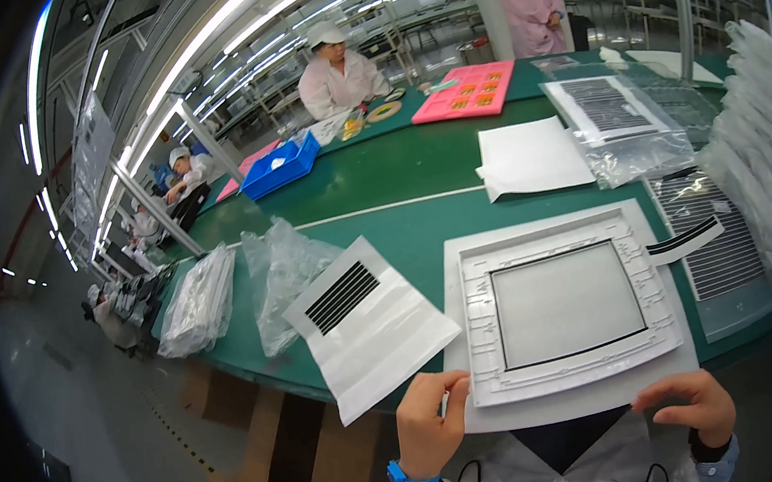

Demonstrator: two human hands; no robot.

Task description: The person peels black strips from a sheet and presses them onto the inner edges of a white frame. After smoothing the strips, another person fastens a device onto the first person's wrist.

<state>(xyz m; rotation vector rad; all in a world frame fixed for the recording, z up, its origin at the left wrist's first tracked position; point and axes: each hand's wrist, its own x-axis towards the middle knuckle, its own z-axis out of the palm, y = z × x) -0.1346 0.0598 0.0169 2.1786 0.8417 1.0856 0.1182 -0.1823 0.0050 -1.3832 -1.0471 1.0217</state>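
In front of me lies a white plastic frame with a clear or grey panel in its window. Thin black strips line the window's edges. The frame rests on a white board. My left hand, with a blue wrist strap, is closed, thumb and forefinger pressed together at the frame's lower left corner. Whatever those fingertips hold, if anything, is too small to make out. My right hand is open by the board's lower right edge, fingers apart. A short liner with a black strip lies at the frame's right side.
Left of the frame lies a white sheet with black strips, beside plastic bags. Strip sheets and stacked clear bags stand right. Beyond are white paper, a blue bin, a pink tray and a seated co-worker.
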